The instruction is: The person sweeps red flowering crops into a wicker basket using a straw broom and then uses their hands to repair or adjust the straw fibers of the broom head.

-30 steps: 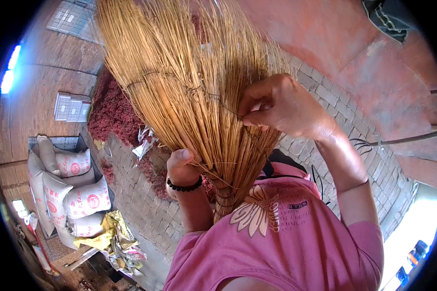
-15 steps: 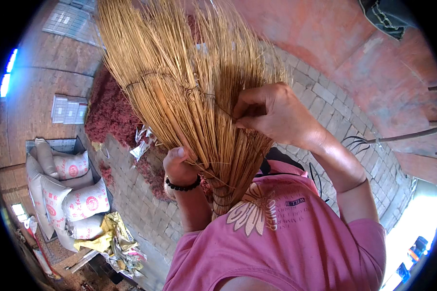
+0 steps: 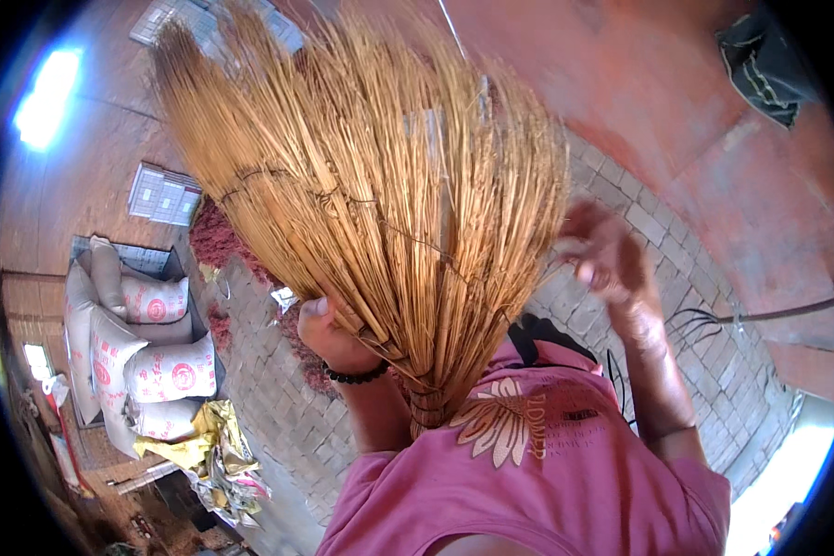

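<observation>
A large straw broom (image 3: 389,250), its bristles fanned upward, fills the middle of the head view. My left hand (image 3: 335,341), with a dark bead bracelet at the wrist, grips the broom's lower left side. The thumb shows and the other fingers are hidden behind the straw. A thin dark cord (image 3: 403,234) runs across the bristles and slopes down to the right. My right hand (image 3: 610,259) is just off the broom's right edge, blurred by motion; whether its fingers hold the cord's end is unclear. The bound neck (image 3: 426,408) of the broom rests against my pink shirt.
Several filled white sacks (image 3: 171,371) are stacked at the left, with crumpled yellow and silver wrapping (image 3: 215,454) below them. A heap of dark red plant stuff (image 3: 221,243) lies behind the broom on the brick paving (image 3: 296,463). At the right a pronged fork (image 3: 760,312) lies along the ground.
My right hand has moved right, from the front of the bristles to past the broom's right edge. The cord now crosses further right, and the bristles look more widely spread. My left hand keeps its grip.
</observation>
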Motion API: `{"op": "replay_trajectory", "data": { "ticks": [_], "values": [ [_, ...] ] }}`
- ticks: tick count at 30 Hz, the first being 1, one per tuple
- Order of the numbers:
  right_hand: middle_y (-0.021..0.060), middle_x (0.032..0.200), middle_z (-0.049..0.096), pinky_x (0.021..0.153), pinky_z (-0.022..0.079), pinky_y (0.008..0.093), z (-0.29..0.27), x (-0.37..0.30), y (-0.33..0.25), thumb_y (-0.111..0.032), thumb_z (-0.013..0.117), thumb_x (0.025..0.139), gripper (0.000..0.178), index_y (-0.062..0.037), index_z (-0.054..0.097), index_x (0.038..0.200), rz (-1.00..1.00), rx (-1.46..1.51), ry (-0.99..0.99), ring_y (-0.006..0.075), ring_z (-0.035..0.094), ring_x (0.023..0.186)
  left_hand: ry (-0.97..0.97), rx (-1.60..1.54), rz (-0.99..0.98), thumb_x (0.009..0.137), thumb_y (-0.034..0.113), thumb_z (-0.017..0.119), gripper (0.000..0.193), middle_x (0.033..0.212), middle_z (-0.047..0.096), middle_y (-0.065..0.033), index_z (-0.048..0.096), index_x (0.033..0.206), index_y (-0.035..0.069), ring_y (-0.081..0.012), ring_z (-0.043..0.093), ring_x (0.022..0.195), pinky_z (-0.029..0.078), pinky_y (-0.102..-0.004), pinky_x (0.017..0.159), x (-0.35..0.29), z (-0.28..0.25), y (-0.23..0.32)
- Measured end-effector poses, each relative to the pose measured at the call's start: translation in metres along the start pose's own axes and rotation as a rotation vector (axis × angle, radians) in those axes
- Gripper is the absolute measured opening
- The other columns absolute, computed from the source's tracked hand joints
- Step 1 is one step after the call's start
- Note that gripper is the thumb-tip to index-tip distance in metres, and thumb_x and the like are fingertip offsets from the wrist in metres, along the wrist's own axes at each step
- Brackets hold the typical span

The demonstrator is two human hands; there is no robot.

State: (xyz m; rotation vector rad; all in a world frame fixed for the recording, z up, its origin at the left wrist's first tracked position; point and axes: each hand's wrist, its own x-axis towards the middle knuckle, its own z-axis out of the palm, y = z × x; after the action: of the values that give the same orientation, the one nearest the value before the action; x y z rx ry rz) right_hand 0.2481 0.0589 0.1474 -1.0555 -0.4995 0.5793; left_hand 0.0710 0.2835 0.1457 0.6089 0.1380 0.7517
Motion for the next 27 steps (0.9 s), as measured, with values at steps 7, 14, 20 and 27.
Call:
{"op": "replay_trajectory", "data": {
  "ticks": [7,14,20,27],
  "values": [
    [0.0165,0.121,0.055,0.103,0.035,0.0369,0.044,-0.006,0.029,-0.03,0.074,0.075,0.066,-0.0003,0.047,0.128,0.515,0.369,-0.4,0.0286,0.048,0.118,0.107,0.148,0.061,0.082,0.027,0.044,0.051,0.111,0.058,-0.0205,0.046,0.121,-0.006,-0.0325,0.061,0.096,0.052,-0.043,0.082,0.016,0.04,-0.011],
    [0.0091,0.119,0.058,0.096,0.041,0.0322,0.04,-0.023,0.025,-0.028,0.062,0.087,0.045,-0.004,0.053,0.123,0.478,0.006,-0.429,0.0208,0.052,0.111,-0.012,0.933,0.6,0.081,0.012,0.053,0.037,0.109,0.058,-0.0176,0.053,0.114,-0.006,-0.0284,0.061,0.091,0.051,-0.0391,0.078,0.034,0.052,0.015],
    [0.008,0.114,0.061,0.092,0.043,0.029,0.04,-0.032,0.019,-0.022,0.062,0.088,0.038,-0.0031,0.055,0.12,0.568,0.0,-0.412,0.017,0.055,0.106,-0.431,1.642,1.027,0.07,0.006,0.07,0.025,0.094,0.059,-0.0069,0.068,0.095,0.007,-0.0203,0.058,0.073,0.048,-0.0338,0.064,-0.003,0.107,0.019],
    [0.0087,0.114,0.06,0.091,0.044,0.0295,0.036,-0.038,0.01,-0.02,0.062,0.088,0.039,-0.0002,0.054,0.12,0.589,0.147,-0.419,0.0168,0.055,0.105,-0.673,1.855,0.87,0.061,0.002,0.073,0.032,0.08,0.054,-0.0035,0.07,0.091,0.01,-0.0197,0.054,0.066,0.043,-0.0312,0.056,-0.001,0.115,-0.01]
  ]
}}
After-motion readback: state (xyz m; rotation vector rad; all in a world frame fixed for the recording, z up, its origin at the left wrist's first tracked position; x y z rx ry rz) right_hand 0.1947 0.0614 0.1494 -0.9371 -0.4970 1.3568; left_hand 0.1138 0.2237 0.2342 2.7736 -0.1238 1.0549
